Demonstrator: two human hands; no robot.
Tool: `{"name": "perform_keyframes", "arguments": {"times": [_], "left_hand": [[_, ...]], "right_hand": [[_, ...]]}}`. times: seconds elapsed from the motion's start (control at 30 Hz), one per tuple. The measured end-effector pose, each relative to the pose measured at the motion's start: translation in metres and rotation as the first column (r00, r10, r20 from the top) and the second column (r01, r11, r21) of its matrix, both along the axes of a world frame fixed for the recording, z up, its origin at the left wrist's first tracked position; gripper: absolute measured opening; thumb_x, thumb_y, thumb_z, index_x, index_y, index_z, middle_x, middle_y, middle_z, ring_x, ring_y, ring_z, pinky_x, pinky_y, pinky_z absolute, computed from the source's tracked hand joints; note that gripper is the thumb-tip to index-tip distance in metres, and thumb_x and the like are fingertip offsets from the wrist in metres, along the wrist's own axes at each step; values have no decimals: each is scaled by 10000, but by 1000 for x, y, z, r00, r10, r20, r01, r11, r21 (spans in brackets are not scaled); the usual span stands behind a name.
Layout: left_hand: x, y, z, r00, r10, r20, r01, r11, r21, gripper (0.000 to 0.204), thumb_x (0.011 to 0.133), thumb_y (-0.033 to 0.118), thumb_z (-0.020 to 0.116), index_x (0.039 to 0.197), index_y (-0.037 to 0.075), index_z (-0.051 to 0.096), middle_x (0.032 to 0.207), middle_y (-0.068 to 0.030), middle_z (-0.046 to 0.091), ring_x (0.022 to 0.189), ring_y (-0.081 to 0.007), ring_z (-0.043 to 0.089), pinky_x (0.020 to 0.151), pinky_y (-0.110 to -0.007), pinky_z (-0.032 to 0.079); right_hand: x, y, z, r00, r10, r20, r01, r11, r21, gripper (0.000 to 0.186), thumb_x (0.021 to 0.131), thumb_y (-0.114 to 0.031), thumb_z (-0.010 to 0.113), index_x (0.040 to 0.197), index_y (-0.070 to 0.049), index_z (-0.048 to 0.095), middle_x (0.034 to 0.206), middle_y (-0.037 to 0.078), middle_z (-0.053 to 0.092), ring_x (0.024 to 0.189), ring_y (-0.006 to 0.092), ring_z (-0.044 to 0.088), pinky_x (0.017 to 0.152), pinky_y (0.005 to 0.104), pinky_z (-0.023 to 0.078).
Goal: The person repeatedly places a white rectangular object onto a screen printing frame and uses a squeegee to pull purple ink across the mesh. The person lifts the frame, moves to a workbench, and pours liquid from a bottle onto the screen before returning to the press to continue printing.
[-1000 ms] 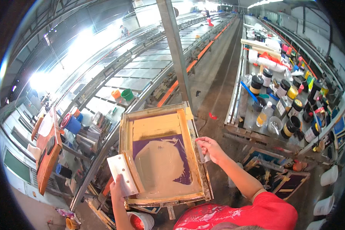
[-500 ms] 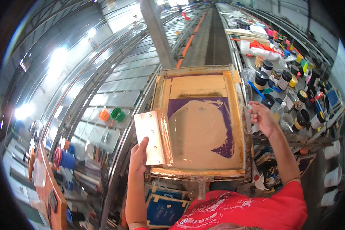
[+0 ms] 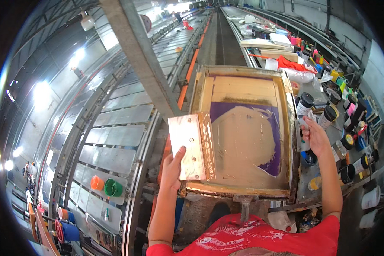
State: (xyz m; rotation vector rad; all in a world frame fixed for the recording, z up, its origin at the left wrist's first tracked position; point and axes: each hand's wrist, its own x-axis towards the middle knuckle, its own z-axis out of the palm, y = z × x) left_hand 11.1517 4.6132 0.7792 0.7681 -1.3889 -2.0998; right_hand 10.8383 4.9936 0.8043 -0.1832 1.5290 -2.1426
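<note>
A wide squeegee (image 3: 184, 147) with a pale flat handle stands tilted at the left side of a screen-printing frame (image 3: 239, 188). My left hand (image 3: 171, 170) is closed round the handle's outer edge, with the thumb lying on its face. Beige ink coats the blade side. Inside the frame, a thick beige ink layer (image 3: 243, 136) covers much of the purple mesh (image 3: 275, 165). Just beyond the frame's right rail, my right hand (image 3: 313, 134) is raised with its fingers curled. A small pale, translucent thing shows at those fingertips, too indistinct to name.
Jars and bottles (image 3: 305, 102) crowd the right-hand bench, with a red cloth (image 3: 292, 64) farther back. A slanting grey post (image 3: 141, 51) rises beyond the frame on the left. Orange (image 3: 97, 183) and green (image 3: 113, 187) cups sit on the long panelled table; a blue bucket (image 3: 68, 231) is lower left.
The view has shifted, so the frame and both hands appear farther right. My left hand keeps its hold on the squeegee. My right hand stays curled beside the frame's right rail.
</note>
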Motion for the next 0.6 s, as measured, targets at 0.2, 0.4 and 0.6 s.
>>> {"name": "perform_keyframes", "arguments": {"times": [0.2,0.4,0.6], "left_hand": [[-110,-62,-1,998,12,-57,-9,999,45,475,977,261,691,1226,-129,581,1152,-145,686,996,-178,688,840,-309,554],[-243,-159,-22,998,13,-59,-9,997,74,459,973,230,694,1243,-117,563,1163,-146,678,996,-187,690,853,-326,567],[-382,-255,-27,995,35,-89,-28,997,78,529,947,279,731,1273,-104,568,1184,-151,673,1027,-199,684,858,-338,574]], "right_hand": [[-105,-72,16,1000,3,15,-4,998,70,298,948,-271,656,1206,-145,575,848,-11,562,657,61,441,568,216,345],[-239,-163,12,1000,3,0,-3,988,152,291,935,-285,666,1185,-165,576,818,-29,555,641,55,424,558,213,346],[-364,-254,14,998,-51,39,46,991,128,266,941,-208,657,1191,-131,603,792,-32,541,623,52,430,538,215,352]]}}
